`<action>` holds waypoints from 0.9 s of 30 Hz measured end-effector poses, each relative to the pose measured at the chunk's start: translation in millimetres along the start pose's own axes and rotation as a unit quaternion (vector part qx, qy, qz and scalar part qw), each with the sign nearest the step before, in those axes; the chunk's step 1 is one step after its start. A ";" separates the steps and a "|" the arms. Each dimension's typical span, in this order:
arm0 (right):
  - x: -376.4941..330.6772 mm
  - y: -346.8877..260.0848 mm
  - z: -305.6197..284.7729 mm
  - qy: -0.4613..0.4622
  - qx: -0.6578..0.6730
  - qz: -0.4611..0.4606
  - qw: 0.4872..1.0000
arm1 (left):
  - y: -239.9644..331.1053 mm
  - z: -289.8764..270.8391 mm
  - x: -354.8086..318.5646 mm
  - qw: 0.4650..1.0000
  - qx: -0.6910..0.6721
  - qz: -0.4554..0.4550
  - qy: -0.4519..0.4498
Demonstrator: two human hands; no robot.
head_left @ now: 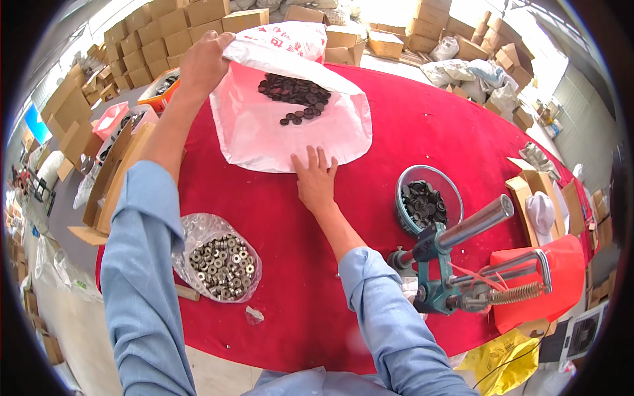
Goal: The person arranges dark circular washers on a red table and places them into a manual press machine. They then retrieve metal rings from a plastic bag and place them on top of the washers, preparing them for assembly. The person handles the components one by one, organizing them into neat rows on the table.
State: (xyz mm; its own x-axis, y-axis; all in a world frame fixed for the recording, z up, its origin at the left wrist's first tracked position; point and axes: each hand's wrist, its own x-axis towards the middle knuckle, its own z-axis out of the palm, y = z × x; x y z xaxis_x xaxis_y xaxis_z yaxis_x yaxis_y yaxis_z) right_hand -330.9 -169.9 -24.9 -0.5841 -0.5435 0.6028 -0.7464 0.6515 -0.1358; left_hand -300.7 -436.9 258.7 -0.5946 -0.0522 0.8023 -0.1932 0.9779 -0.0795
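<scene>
Left arm fully extended forward, left hand (203,63) closed in a pinch grip. Right arm half bent, right hand (315,177) flat, palm down, fingers spread.

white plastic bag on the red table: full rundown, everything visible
The white plastic bag is thin, pink-tinted film lying flat on the red table, mouth at the far end. The left hand lifts its upper flap; the right hand presses its near edge. Small dark round parts are piled inside.
</scene>
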 end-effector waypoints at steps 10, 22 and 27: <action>-5.4 -6.3 5.9 -0.034 0.020 -0.021 0.999 | 73.4 -21.3 -14.1 0.986 -0.034 0.133 0.097; -28.0 -29.6 14.6 -0.086 0.070 -0.039 0.993 | 44.5 -56.0 -26.6 0.991 -0.002 0.110 0.075; -73.8 -8.0 7.8 -0.118 0.046 0.005 0.992 | 144.1 -128.6 -89.7 0.955 -0.084 0.243 0.147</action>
State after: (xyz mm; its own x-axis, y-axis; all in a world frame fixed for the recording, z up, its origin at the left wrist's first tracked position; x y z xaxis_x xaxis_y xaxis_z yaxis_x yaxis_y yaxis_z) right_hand -284.2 -139.1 -74.4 -0.6419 -0.6531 0.4017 -0.7598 0.6124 -0.2184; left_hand -174.9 -265.3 251.4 -0.3327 0.4509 0.8283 0.1930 0.8922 -0.4083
